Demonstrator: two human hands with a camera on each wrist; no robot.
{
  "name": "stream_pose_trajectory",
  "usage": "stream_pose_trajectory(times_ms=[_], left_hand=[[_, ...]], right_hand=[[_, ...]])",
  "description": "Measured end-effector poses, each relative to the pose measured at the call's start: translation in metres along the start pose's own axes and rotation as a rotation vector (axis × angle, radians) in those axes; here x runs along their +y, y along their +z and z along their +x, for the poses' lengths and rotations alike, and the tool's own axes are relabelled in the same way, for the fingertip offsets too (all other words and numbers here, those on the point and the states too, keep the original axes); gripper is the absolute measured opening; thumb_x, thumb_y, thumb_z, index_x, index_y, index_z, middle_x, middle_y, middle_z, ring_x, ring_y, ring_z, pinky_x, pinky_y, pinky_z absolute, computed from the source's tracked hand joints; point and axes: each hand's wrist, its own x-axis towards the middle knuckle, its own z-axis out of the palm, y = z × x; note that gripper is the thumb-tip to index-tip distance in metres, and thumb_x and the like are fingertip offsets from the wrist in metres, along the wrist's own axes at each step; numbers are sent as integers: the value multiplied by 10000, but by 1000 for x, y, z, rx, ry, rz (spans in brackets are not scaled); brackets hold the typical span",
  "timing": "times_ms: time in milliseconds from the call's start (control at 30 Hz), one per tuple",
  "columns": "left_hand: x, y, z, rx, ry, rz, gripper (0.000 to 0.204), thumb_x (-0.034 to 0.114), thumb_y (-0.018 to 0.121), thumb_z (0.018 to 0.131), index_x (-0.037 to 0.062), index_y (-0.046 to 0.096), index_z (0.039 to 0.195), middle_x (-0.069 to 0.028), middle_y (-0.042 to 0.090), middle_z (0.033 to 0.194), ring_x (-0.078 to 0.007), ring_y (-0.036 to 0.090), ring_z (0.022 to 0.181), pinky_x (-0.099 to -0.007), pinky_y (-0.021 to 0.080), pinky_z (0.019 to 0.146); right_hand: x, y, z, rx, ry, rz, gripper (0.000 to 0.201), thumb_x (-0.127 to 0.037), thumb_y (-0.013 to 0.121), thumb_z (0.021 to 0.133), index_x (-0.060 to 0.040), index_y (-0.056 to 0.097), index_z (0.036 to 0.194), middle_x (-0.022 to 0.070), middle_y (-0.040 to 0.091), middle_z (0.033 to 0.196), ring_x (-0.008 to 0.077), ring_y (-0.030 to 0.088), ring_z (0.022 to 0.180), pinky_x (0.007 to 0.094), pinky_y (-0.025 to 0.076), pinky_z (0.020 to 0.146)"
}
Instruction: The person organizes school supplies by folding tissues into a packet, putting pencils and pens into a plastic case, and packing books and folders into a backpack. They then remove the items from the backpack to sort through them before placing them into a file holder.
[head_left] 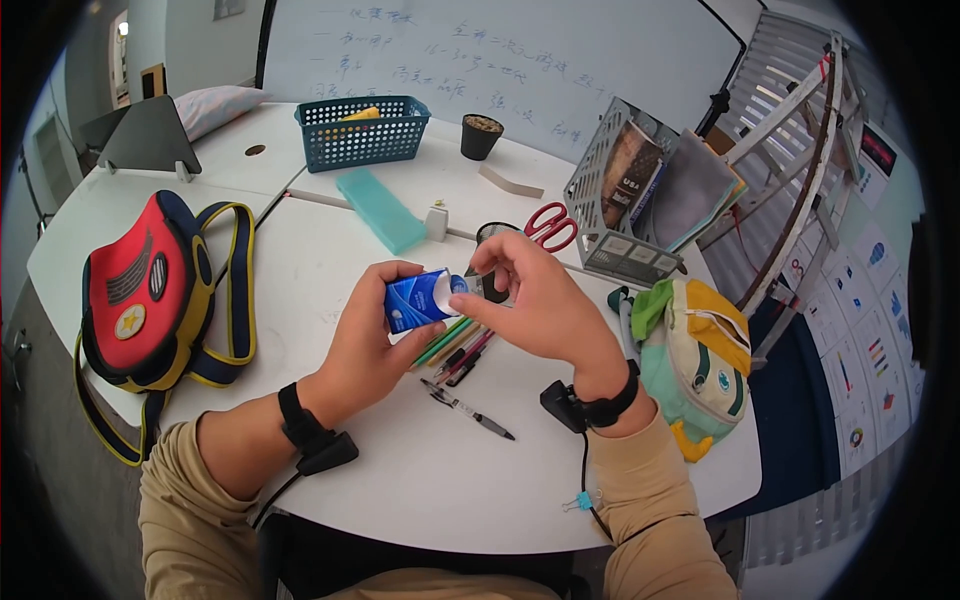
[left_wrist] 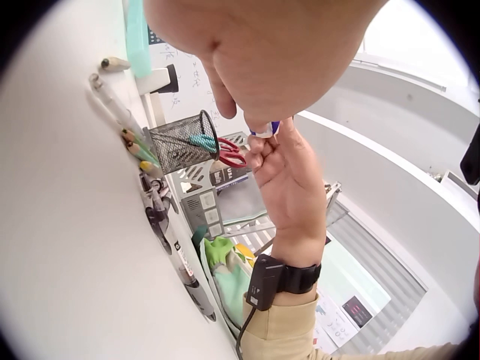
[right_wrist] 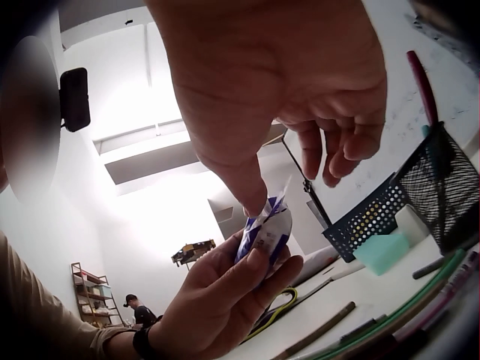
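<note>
My left hand [head_left: 362, 335] grips a small blue-and-white tissue pack [head_left: 415, 302] above the table, thumb on the near side and fingers on the far side. At the pack's white right end, my right hand [head_left: 535, 300] pinches the wrapper with thumb and forefinger, its other fingers loosely bent. In the right wrist view, a clear plastic flap stands up from the tissue pack [right_wrist: 266, 232] by the right thumb. The left wrist view has the pack mostly hidden behind the left hand. Several pencils and pens [head_left: 460, 350] lie below the hands, with a clear-barrelled pen [head_left: 468, 410] nearer me.
A mesh pen cup [left_wrist: 184, 142] and red-handled scissors [head_left: 550, 228] are beyond the right hand. A red backpack [head_left: 135, 290] lies left; a green-yellow bag [head_left: 700, 350] sits right. Farther back are a teal pouch [head_left: 382, 210], a basket [head_left: 360, 150], a plant pot [head_left: 481, 137] and a file rack [head_left: 625, 190].
</note>
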Motion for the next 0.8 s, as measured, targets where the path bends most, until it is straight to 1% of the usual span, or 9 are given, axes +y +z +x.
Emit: stream_pose_trajectory(times_ms=[33, 133, 233, 300, 333, 433, 500, 700, 800], left_hand=[[1, 0, 0, 16, -3, -10, 694, -25, 873, 984, 23, 450, 1533, -135, 572, 1464, -203, 627, 1334, -361, 551, 1156], [3, 0, 2, 26, 0, -15, 694, -22, 879, 982, 24, 455, 1529, -134, 572, 1455, -204, 624, 1331, -361, 541, 1163], [0, -1, 1, 22, 17, 17, 681, -20, 880, 984, 20, 465, 1521, -130, 573, 1447, -204, 625, 1322, -357, 542, 1156], [-3, -2, 2, 37, 33, 64, 674, -16, 883, 983, 18, 472, 1516, -127, 574, 1443, -203, 625, 1317, -354, 543, 1150], [-3, -1, 2, 33, 20, 31, 670, -15, 882, 983, 17, 475, 1515, -125, 575, 1441, -202, 626, 1315, -352, 545, 1147], [0, -1, 3, 22, -25, -23, 664, -12, 880, 985, 16, 481, 1515, -123, 580, 1436, -200, 629, 1309, -348, 550, 1138], [5, -1, 2, 9, -66, -1, 665, -7, 881, 985, 15, 482, 1517, -126, 585, 1433, -201, 633, 1307, -348, 553, 1135], [2, -3, 1, -49, -19, 118, 677, 30, 891, 983, 12, 482, 1522, -141, 601, 1441, -219, 641, 1323, -360, 558, 1131], [5, -1, 0, -57, 66, 136, 672, 40, 884, 989, 14, 484, 1528, -156, 598, 1465, -246, 639, 1340, -378, 553, 1140]], right_hand=[[2, -1, 0, 16, 47, 9, 196, -187, 877, 1027, -21, 773, 1023, -19, 694, 939, 71, 578, 800, 266, 480, 707], [8, -10, 5, -184, 221, 202, 213, -208, 836, 1080, -8, 765, 1059, -31, 726, 921, 45, 610, 801, 246, 510, 717], [15, -10, 6, -188, 178, 219, 200, -202, 817, 1099, -13, 767, 1059, -34, 741, 886, 37, 635, 792, 234, 516, 710], [14, -15, 6, -125, 146, 221, 221, -207, 838, 1074, -5, 769, 1017, -28, 732, 850, 43, 618, 755, 245, 501, 679], [14, -17, 6, -93, 130, 221, 232, -210, 849, 1062, -1, 771, 996, -25, 727, 832, 46, 610, 737, 250, 494, 663], [16, -16, 6, -90, 109, 311, 223, -202, 844, 1063, -2, 771, 998, -23, 729, 826, 43, 613, 736, 246, 497, 668], [10, -17, 4, -125, 90, 247, 206, -194, 848, 1062, -12, 767, 1011, -33, 729, 859, 36, 609, 760, 240, 499, 689], [-9, -4, -3, -156, 22, 183, 186, -182, 846, 1055, -24, 769, 994, -32, 719, 847, 38, 604, 764, 244, 491, 686], [-16, 6, -5, -139, -56, 100, 165, -158, 847, 1041, -17, 775, 996, -15, 730, 825, 46, 611, 735, 247, 495, 664]])
